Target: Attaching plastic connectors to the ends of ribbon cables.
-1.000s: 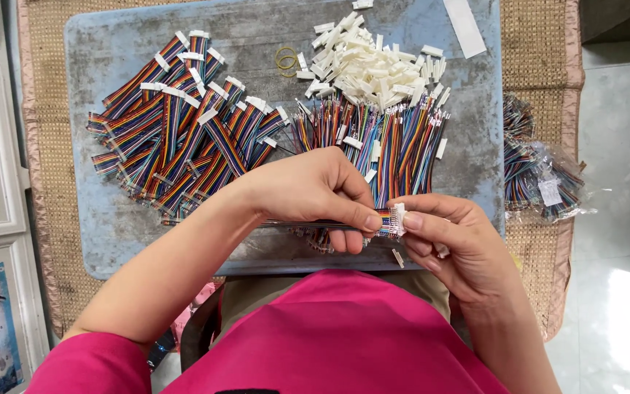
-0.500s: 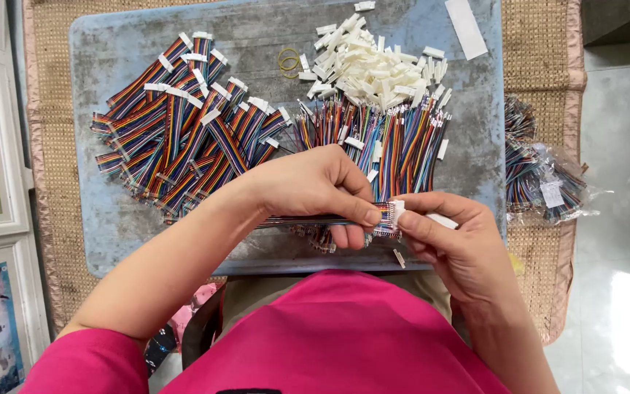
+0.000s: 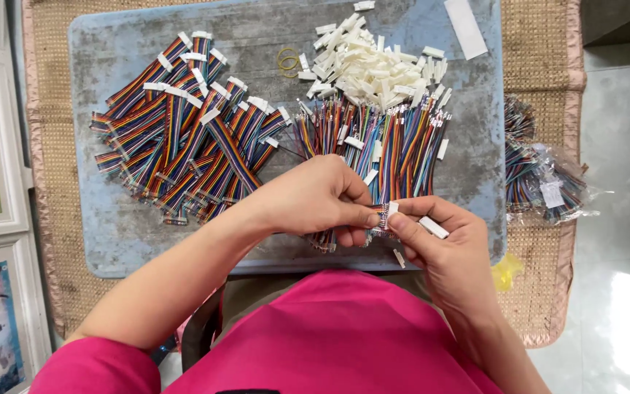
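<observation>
**A:** What do I have in my hands right now?

**B:** My left hand (image 3: pixel 319 197) is clenched around a bundle of rainbow ribbon wires, thumb and forefinger pinching the wire ends (image 3: pixel 382 217). My right hand (image 3: pixel 442 241) meets it from the other side, fingertips pressing a small white connector housing (image 3: pixel 393 209) against those ends. A second white housing (image 3: pixel 433 228) lies across my right fingers.

**A:** And where is all that sitting?

**B:** Just above the near edge of the grey-blue surface (image 3: pixel 125 226), in front of my pink shirt (image 3: pixel 329 335). One loose white piece (image 3: pixel 399 258) lies on the surface right below my hands.

**A:** What else is around?

**B:** Beyond my left hand there is a spread of multicoloured wires without housings (image 3: pixel 395 142), touching a heap of white connector housings (image 3: pixel 377 66) farther back. To the left, a pile of finished ribbon cables with white ends (image 3: pixel 184 124). A yellow rubber band (image 3: pixel 288 62) lies beside the white heap. Off the surface to the right, a clear bag of more wires (image 3: pixel 548 182) rests on the woven mat (image 3: pixel 534 95).
</observation>
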